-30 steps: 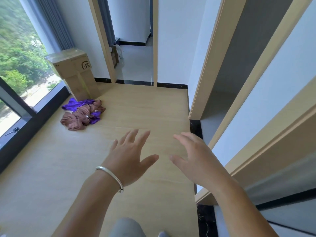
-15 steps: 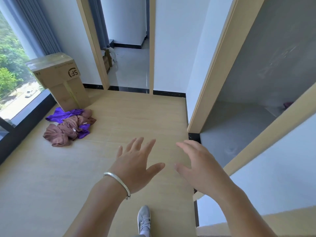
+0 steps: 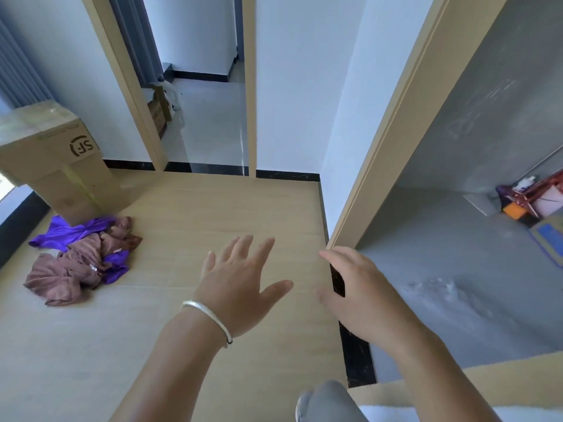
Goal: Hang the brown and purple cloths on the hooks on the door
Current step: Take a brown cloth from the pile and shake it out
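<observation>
Hands, the left hand (image 3: 240,287) and right hand (image 3: 362,296), stay spread and empty while the person steps nearer the crumpled purple cloth (image 3: 65,233) and brown cloth (image 3: 64,269) on the pale wooden floor (image 3: 189,214), neither picked up yet.

head-height view, forward-down over floor (image 3: 189,214)

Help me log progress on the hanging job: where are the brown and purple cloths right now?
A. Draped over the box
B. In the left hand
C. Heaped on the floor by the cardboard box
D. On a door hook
C: the brown cloth and purple cloth lie tangled on the floor beside the cardboard box; the left hand and right hand are both empty.
</observation>
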Available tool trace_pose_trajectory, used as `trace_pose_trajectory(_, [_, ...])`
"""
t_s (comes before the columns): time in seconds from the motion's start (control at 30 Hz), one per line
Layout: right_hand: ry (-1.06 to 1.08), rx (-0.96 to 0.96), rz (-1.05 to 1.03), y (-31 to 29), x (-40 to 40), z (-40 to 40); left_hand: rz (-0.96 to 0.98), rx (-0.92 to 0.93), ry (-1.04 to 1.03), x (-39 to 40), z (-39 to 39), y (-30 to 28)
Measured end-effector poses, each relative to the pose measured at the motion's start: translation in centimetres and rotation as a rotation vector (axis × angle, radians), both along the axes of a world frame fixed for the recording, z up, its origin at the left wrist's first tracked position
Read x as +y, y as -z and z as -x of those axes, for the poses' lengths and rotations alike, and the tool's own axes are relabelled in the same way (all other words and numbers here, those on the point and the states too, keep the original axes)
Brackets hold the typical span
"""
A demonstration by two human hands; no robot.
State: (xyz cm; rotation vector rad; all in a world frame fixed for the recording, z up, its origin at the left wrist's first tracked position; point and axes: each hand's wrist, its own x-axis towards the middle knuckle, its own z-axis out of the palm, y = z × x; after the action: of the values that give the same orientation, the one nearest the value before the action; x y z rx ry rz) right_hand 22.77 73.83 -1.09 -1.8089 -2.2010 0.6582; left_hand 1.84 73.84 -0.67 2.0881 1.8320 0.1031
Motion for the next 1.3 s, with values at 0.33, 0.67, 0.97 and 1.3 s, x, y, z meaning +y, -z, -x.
trace_pose_trajectory(0.33, [-0.116,0.042,-0.011,0.1,21.4,-2.5,-0.017,0.087,-0.1,18.2,-3.8,0.3])
trace_pose_trajectory(0.67, [-0.224,0.013,-0.057,-0.6,40.0,-4.1,-0.086,0.116,-0.235,34.8,-5.3,-0.1])
trace_pose_trajectory(0.97, [-0.317,-0.028,-0.076,0.4,56.8,2.7,-0.147,0.074,-0.315,49.9,0.1,1.9])
trace_pose_trajectory(1.3, [-0.417,0.014,-0.105,-1.3,72.8,14.2,-0.306,-0.017,-0.522,62.9,10.4,1.6])
